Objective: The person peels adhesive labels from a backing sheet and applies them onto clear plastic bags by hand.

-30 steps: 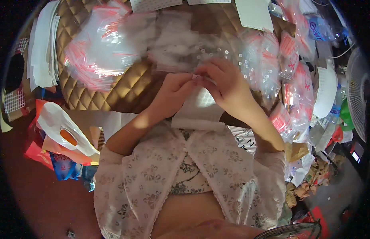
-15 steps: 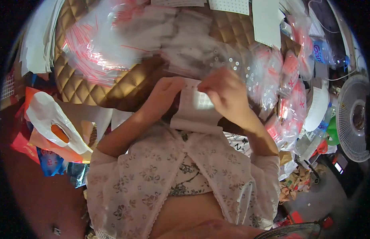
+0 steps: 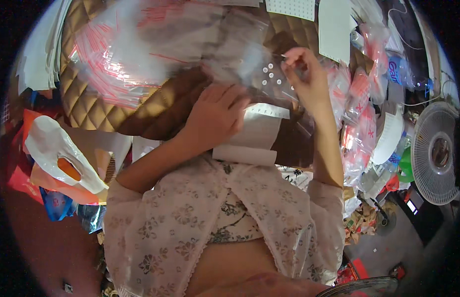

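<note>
My right hand is raised over the clear plastic bags, thumb and fingertips pinched at a small white piece, perhaps a round sticker. Just left of it, several small white discs with dark marks lie on clear plastic. My left hand rests palm down at the left edge of a white paper sheet, fingers reaching forward and slightly apart, their tips blurred. A row of printed letters runs along the sheet's top strip, and its near end is curled over at the table edge.
Red-edged clear zip bags are heaped at the far left on a brown quilted cover. Filled bags crowd the right side, beside a plastic bottle and a fan. A white-and-orange carrier bag hangs at left.
My right hand has moved from the sheet's top up and right, beside the discs. My left hand has shifted slightly right and down over the sheet's edge. The lettered strip is now uncovered.
</note>
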Demonstrator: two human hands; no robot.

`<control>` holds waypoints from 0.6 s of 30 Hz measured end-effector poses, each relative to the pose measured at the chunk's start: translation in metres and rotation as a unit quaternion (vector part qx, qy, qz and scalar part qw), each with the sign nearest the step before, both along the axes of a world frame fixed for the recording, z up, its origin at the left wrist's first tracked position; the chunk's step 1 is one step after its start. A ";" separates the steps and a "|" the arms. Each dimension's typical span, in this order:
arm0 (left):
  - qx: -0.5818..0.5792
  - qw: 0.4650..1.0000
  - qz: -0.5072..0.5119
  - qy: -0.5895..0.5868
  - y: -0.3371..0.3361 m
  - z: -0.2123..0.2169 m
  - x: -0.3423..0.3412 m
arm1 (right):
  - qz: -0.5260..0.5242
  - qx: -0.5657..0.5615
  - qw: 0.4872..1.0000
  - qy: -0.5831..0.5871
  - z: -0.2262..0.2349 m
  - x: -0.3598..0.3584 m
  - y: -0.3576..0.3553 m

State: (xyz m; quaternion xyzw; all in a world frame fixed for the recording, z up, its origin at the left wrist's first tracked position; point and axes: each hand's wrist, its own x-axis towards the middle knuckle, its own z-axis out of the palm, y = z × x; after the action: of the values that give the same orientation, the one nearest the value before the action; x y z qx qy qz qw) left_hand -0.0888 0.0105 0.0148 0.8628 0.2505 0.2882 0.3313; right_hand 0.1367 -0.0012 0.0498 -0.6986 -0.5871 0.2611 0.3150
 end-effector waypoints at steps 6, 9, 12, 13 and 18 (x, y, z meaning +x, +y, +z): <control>0.117 0.983 -0.032 0.139 -0.004 -0.011 0.009 | 0.125 0.023 0.985 -0.115 -0.007 0.000 0.016; 0.122 0.982 -0.027 0.142 -0.004 -0.013 0.009 | 0.088 0.035 0.954 -0.283 -0.017 0.020 0.011; 0.129 0.979 -0.028 0.154 -0.006 -0.013 0.008 | 0.072 -0.051 0.977 -0.194 -0.012 0.029 0.003; 0.141 0.979 -0.015 0.149 -0.007 -0.011 0.008 | 0.072 -0.051 0.977 -0.193 -0.010 0.028 0.002; 0.164 0.977 0.006 0.139 -0.006 -0.009 0.010 | 0.159 -0.102 0.977 0.103 -0.007 0.010 0.008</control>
State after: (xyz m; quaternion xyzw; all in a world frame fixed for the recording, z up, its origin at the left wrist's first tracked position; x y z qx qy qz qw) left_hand -0.0790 0.0046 0.0057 0.9355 0.2486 0.2048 0.1454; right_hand 0.1466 0.0071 0.0430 -0.5940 -0.6253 0.4368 0.2557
